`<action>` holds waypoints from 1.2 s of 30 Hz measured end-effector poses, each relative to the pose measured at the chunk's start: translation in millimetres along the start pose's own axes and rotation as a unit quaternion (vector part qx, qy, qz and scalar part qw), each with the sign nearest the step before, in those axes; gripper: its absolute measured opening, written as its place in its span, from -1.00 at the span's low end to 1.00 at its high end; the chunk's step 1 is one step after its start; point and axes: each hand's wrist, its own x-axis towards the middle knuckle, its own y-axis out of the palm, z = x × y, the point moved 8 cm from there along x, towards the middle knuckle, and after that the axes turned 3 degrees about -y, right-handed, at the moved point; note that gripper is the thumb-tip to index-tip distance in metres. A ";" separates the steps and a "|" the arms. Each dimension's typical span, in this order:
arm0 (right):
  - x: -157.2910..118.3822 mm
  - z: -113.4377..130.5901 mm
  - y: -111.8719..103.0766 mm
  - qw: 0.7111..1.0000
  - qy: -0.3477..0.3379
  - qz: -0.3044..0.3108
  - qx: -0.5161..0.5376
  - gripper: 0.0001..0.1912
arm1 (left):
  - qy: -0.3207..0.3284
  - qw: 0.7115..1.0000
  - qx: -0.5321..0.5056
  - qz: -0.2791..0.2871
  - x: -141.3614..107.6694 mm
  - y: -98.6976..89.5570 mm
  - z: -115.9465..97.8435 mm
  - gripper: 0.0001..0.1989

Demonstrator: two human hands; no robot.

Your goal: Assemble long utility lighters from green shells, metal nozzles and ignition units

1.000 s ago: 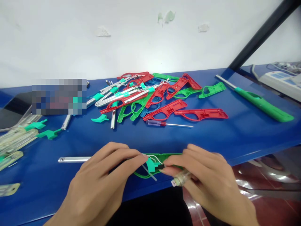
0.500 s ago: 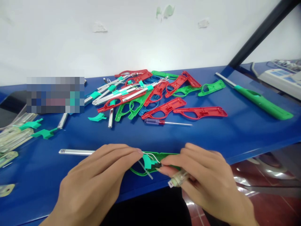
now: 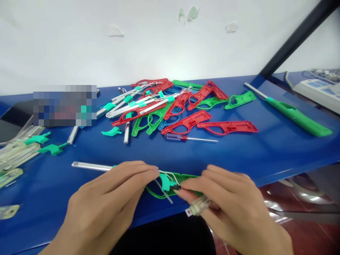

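Note:
A green lighter half-shell (image 3: 188,179) lies near the table's front edge between my hands. My left hand (image 3: 114,194) is closed around its left part, where a silver tube (image 3: 91,166) sticks out to the left. My right hand (image 3: 228,198) pinches a small black part (image 3: 176,187) over the shell and also holds a clear plastic piece (image 3: 199,206) against the palm. A teal trigger (image 3: 165,182) sits in the shell, with white wires above it and a thin clear tube (image 3: 167,196) crossing below. The left fingertips hide what lies beneath them.
Behind my hands is a pile of red shells (image 3: 187,122), green shells and silver tubes. A screwdriver (image 3: 176,137) lies before it. An assembled green lighter (image 3: 300,115) is at right. Clear plastic parts (image 3: 20,157) and teal triggers (image 3: 54,148) lie at left.
The silver tube's far end has tipped slightly upward and shifted right. The clear piece in my right hand has moved slightly left and down. Both hands keep their grips.

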 end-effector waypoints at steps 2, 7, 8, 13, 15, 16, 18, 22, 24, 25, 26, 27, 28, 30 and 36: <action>-0.9 -0.8 1.1 1.000 0.011 0.005 0.004 -0.90 | 0.006 1.000 -0.003 0.009 0.5 1.2 -0.5 -0.76; -3.1 -2.1 4.1 0.999 0.029 0.022 0.005 -0.92 | 0.023 0.999 -0.010 0.021 1.0 3.3 -1.8 -0.74; -3.1 -2.2 4.6 0.999 0.029 0.027 0.004 -0.92 | 0.025 0.999 -0.014 0.026 0.9 4.0 -2.3 -0.74; -3.6 -4.1 3.1 0.999 0.030 0.033 -0.008 -0.93 | 0.026 0.999 -0.014 0.030 -0.9 3.5 -3.9 -0.73; -4.3 -4.4 2.4 0.999 0.032 0.037 -0.007 -0.93 | 0.018 0.999 -0.011 0.036 -2.5 3.4 -3.0 -0.73; -4.8 -4.3 2.5 0.999 0.032 0.041 -0.006 -0.93 | 0.015 0.999 -0.012 0.039 -3.4 3.2 -2.6 -0.73; -5.5 -4.2 3.2 0.998 0.035 0.047 -0.002 -0.92 | 0.014 0.998 -0.016 0.053 -5.1 4.3 -2.3 -0.72; -5.2 -4.4 4.9 0.998 0.042 0.050 -0.003 -0.88 | 0.027 0.997 -0.024 0.063 -5.5 6.0 -3.8 -0.70; -4.6 -5.3 5.4 0.998 0.044 0.050 -0.003 -0.87 | 0.028 0.997 -0.027 0.061 -4.9 6.2 -3.8 -0.69; -4.3 -6.2 5.3 0.998 0.046 0.050 -0.004 -0.86 | 0.024 0.997 -0.026 0.065 -4.8 6.8 -3.2 -0.69; -4.2 -6.7 5.1 0.998 0.045 0.050 -0.005 -0.85 | 0.022 0.997 -0.023 0.072 -5.1 7.6 -2.8 -0.69; -4.1 -6.3 5.4 0.998 0.039 0.054 -0.006 -0.85 | 0.020 0.996 -0.019 0.082 -5.8 8.5 -2.3 -0.69; -4.2 -5.5 5.8 0.998 0.031 0.059 -0.007 -0.85 | 0.018 0.995 -0.015 0.092 -6.8 9.4 -1.8 -0.69; -4.8 -4.0 6.5 0.998 0.021 0.067 -0.007 -0.85 | 0.016 0.994 -0.011 0.105 -8.9 10.0 -0.5 -0.70; -6.1 -5.1 5.3 0.998 0.040 0.052 0.004 -0.81 | 0.023 0.991 -0.011 0.129 -8.2 11.8 2.9 -0.60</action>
